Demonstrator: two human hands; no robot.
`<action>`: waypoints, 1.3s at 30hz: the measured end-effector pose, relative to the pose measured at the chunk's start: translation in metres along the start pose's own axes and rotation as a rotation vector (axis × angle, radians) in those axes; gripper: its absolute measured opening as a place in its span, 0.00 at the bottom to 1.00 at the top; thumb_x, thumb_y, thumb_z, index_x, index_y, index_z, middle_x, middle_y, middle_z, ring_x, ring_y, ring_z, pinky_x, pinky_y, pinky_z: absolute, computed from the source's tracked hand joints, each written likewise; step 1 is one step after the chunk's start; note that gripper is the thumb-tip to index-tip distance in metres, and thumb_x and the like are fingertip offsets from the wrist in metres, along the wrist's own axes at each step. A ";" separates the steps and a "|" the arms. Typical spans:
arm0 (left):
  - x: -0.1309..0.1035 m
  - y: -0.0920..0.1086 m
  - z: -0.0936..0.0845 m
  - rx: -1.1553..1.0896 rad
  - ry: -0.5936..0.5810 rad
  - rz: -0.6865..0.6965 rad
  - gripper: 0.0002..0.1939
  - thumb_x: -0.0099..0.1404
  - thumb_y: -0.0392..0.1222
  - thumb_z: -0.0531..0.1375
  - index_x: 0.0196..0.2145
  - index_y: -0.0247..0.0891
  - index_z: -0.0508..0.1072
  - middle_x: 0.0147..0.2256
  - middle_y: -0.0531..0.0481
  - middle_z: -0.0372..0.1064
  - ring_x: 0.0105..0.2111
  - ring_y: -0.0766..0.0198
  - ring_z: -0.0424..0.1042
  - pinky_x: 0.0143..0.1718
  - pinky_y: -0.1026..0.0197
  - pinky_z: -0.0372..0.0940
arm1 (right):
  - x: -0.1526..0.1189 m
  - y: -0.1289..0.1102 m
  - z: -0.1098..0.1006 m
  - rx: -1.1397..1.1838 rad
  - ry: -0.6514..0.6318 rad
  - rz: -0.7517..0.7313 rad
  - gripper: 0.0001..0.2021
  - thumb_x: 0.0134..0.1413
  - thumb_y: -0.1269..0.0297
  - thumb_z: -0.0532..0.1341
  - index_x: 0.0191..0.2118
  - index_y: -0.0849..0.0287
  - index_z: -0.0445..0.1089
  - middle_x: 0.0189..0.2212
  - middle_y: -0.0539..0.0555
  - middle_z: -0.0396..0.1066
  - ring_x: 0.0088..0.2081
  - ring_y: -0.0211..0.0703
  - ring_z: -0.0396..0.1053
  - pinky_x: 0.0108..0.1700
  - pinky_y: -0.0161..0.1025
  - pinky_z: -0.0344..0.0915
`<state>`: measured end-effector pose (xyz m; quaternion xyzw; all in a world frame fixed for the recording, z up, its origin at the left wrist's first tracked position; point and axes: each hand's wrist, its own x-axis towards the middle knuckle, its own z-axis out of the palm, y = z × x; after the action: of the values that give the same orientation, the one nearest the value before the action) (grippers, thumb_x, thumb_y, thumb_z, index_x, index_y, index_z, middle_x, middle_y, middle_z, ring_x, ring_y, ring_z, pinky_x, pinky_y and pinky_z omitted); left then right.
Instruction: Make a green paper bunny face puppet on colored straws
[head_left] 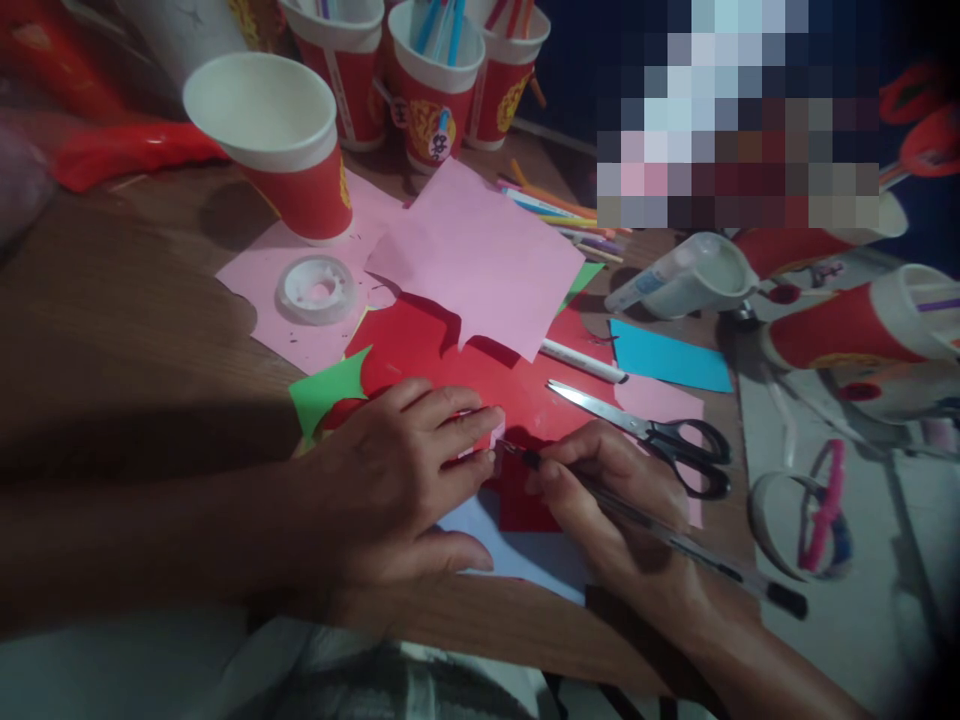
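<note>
Brown wood makes the table (165,275), with red paper (525,400) as the middle of the clock. At 11 o'clock stands a red and white cup (307,195). A tape roll (316,290) lies flat at 10. One big pink sheet (480,255) sits on the red paper at 12, partly over a white marker (600,368). Scissors (600,403) lie just past 3, blades toward 10, handles very near the right hand (626,540). Blue card (671,356) is between 2 and 3.

The pen (709,560) is long and thin. Its tip points to 10, by a small pink paper (498,436), and its back end to 4.

The left hand (405,460) is open, palm down, fingers a bit apart and mostly hiding the small pink paper. The right hand, coming from about 4, pinches the pen.
</note>
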<state>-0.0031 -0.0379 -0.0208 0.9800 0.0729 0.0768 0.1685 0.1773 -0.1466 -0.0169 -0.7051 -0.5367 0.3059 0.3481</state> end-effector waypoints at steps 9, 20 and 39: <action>0.000 0.001 0.000 0.012 -0.004 -0.009 0.23 0.63 0.57 0.53 0.43 0.35 0.73 0.53 0.38 0.65 0.51 0.45 0.61 0.43 0.45 0.58 | -0.001 0.001 0.002 0.055 0.008 0.035 0.04 0.52 0.65 0.59 0.28 0.57 0.65 0.18 0.47 0.70 0.20 0.36 0.69 0.20 0.30 0.64; 0.000 0.001 -0.001 0.014 -0.005 -0.006 0.23 0.63 0.56 0.53 0.44 0.35 0.73 0.53 0.38 0.65 0.51 0.46 0.61 0.44 0.46 0.58 | 0.002 0.000 0.001 -0.080 -0.004 -0.067 0.04 0.52 0.68 0.58 0.28 0.57 0.65 0.18 0.46 0.70 0.18 0.34 0.67 0.21 0.29 0.63; 0.000 0.000 -0.001 -0.001 -0.029 -0.005 0.21 0.63 0.55 0.53 0.41 0.36 0.73 0.53 0.38 0.64 0.51 0.44 0.61 0.44 0.44 0.58 | -0.003 0.000 -0.005 0.317 0.276 -0.069 0.04 0.58 0.65 0.57 0.40 0.53 0.63 0.29 0.52 0.75 0.31 0.42 0.74 0.33 0.38 0.72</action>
<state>-0.0033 -0.0374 -0.0201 0.9807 0.0730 0.0621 0.1705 0.1806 -0.1499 -0.0140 -0.6578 -0.4529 0.2749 0.5353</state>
